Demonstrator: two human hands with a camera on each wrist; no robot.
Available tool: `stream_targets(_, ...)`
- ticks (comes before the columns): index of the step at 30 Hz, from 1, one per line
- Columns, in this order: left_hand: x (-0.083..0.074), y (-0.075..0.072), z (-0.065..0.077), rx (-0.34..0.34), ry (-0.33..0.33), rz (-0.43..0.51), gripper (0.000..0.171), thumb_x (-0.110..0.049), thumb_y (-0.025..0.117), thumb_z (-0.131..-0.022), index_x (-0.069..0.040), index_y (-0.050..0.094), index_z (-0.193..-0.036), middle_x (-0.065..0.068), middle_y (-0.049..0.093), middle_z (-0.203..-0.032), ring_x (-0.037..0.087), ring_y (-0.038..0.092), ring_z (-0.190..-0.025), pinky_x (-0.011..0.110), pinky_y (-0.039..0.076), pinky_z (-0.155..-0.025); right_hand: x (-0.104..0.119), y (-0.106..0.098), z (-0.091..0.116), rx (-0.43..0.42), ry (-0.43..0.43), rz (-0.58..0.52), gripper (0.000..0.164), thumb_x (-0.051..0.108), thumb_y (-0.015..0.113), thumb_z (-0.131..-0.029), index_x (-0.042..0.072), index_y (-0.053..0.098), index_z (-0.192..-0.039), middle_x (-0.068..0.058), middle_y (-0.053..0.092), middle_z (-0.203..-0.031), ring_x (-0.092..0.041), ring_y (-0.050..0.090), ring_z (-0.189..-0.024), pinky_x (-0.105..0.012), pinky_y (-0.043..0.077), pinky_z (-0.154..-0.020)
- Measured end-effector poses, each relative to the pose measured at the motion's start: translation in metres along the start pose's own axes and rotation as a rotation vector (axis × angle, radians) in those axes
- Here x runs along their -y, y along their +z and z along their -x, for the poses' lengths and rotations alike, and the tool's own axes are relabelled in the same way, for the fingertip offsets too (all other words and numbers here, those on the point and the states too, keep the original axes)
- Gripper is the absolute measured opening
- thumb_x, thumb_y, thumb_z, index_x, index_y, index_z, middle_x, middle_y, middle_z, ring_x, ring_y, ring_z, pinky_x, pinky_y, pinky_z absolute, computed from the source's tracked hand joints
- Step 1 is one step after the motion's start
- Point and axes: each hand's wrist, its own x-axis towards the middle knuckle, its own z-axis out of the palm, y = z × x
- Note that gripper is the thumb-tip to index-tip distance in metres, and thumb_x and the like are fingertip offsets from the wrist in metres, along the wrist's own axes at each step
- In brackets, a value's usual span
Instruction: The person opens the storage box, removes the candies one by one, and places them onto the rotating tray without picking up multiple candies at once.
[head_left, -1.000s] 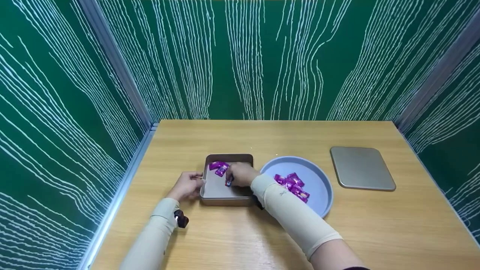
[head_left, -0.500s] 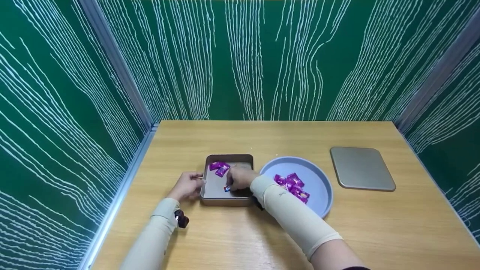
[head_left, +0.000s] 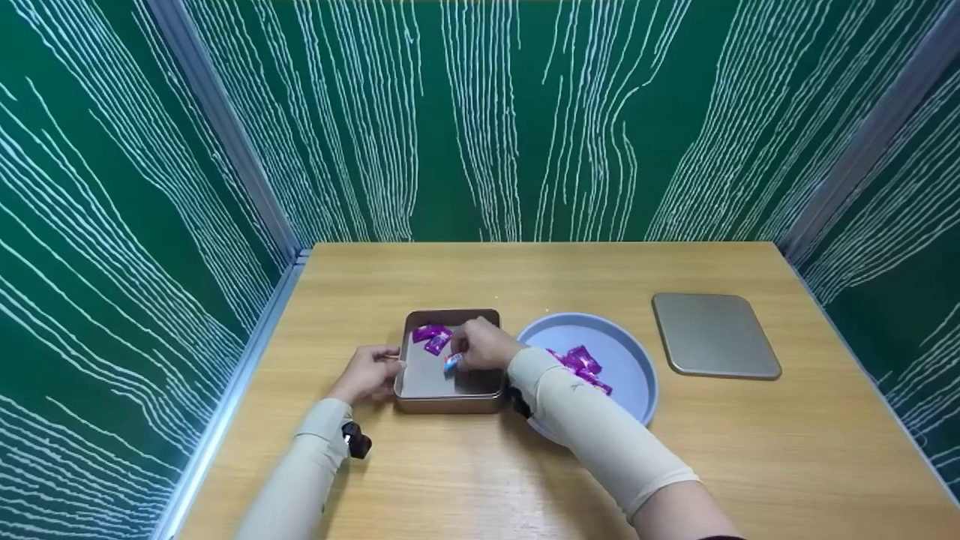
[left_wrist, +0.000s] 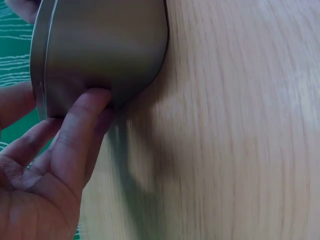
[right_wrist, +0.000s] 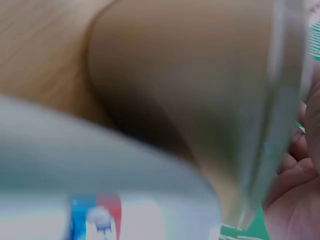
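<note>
In the head view, my right hand (head_left: 484, 345) reaches into an open rectangular metal tin (head_left: 450, 405). Its fingers pinch a small blue-and-white wrapped candy (head_left: 453, 363) above the tin's floor. Several purple wrapped candies (head_left: 432, 337) lie in the tin's far left corner. My left hand (head_left: 369, 373) holds the tin's left side; the left wrist view shows its fingers (left_wrist: 75, 130) against the metal wall. In the right wrist view, the right hand (right_wrist: 297, 185) is partly visible beyond the tin's wall (right_wrist: 190, 65).
A round light-blue plate (head_left: 630, 367) with several purple candies (head_left: 583, 364) stands right of the tin, partly under my right forearm. A blue-and-red piece (right_wrist: 95, 217) shows over it in the right wrist view. Farther right lies a flat metal lid (head_left: 716, 335). Green walls surround the table.
My right hand has risen slightly with the wrapped candy, which now shows more of its blue side. My left hand stays at the tin. The head view has shifted slightly.
</note>
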Motion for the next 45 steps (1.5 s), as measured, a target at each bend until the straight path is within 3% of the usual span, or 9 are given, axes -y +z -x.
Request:
stream_targets(5, -0.002, 0.0, 0.003, 0.012, -0.002, -0.004, 0.05, 0.0, 0.066, -0.1, 0.009, 0.058, -0.148, 0.033, 0.069, -0.137, 0.043, 0.074, -0.116, 0.045, 0.068, -0.088, -0.002, -0.019, 0.011, -0.043, 0.043, -0.113, 0.016, 0.001, 0.09, -0.08, 0.0, 0.078, -0.091, -0.013, 0.079, -0.087, -0.008, 0.062, -0.074, -0.021, 0.057, -0.071)
stream_targets(15, -0.002, 0.001, 0.002, 0.007, 0.008, -0.001, 0.052, 0.002, 0.064, -0.099, 0.011, 0.056, -0.15, 0.034, 0.068, -0.138, 0.043, 0.073, -0.118, 0.047, 0.068, -0.087, -0.022, -0.05, 0.037, -0.077, 0.115, -0.138, 0.018, -0.004, 0.081, -0.08, 0.0, 0.08, -0.098, -0.014, 0.08, -0.091, -0.013, 0.067, -0.077, -0.028, 0.062, -0.074)
stream_targets(24, 0.0, -0.001, 0.0, 0.012, -0.015, 0.01, 0.053, -0.001, 0.066, -0.096, 0.01, 0.059, -0.148, 0.031, 0.073, -0.128, 0.024, 0.074, -0.098, 0.045, 0.069, -0.082, -0.041, -0.071, 0.071, -0.111, 0.146, -0.135, 0.014, -0.001, 0.08, -0.079, 0.001, 0.077, -0.093, -0.011, 0.077, -0.086, -0.013, 0.064, -0.075, -0.029, 0.06, -0.073)
stream_targets(29, -0.003, 0.0, 0.001, 0.023, -0.027, 0.014, 0.052, -0.001, 0.065, -0.098, 0.009, 0.059, -0.148, 0.031, 0.07, -0.135, 0.031, 0.075, -0.106, 0.046, 0.068, -0.085, -0.052, -0.079, 0.09, -0.101, 0.183, -0.142, 0.015, -0.002, 0.079, -0.08, -0.002, 0.076, -0.095, -0.014, 0.077, -0.089, -0.017, 0.067, -0.078, -0.037, 0.063, -0.078)
stream_targets(32, -0.005, 0.0, 0.001, 0.014, -0.002, -0.016, 0.049, -0.002, 0.067, -0.097, 0.011, 0.061, -0.144, 0.032, 0.071, -0.135, 0.033, 0.075, -0.112, 0.043, 0.067, -0.091, -0.057, -0.083, 0.099, -0.085, 0.21, -0.132, 0.015, 0.0, 0.078, -0.081, -0.002, 0.076, -0.096, -0.014, 0.077, -0.091, -0.019, 0.068, -0.08, -0.04, 0.063, -0.081)
stream_targets(37, -0.006, 0.001, 0.0, 0.017, 0.013, -0.023, 0.041, 0.001, 0.068, -0.098, 0.016, 0.065, -0.135, 0.035, 0.071, -0.132, 0.033, 0.075, -0.114, 0.043, 0.065, -0.098, -0.068, -0.086, 0.114, -0.055, 0.288, -0.091, 0.01, 0.006, 0.081, -0.085, 0.004, 0.077, -0.094, -0.008, 0.074, -0.089, -0.017, 0.063, -0.078, -0.034, 0.058, -0.075)
stream_targets(45, -0.004, 0.001, -0.001, 0.031, -0.024, 0.023, 0.039, 0.003, 0.065, -0.1, 0.018, 0.063, -0.136, 0.038, 0.068, -0.135, 0.041, 0.074, -0.12, 0.047, 0.064, -0.099, -0.083, -0.087, 0.131, -0.069, 0.31, -0.068, 0.008, 0.005, 0.083, -0.087, 0.004, 0.079, -0.093, -0.007, 0.073, -0.085, -0.017, 0.062, -0.075, -0.031, 0.055, -0.069)
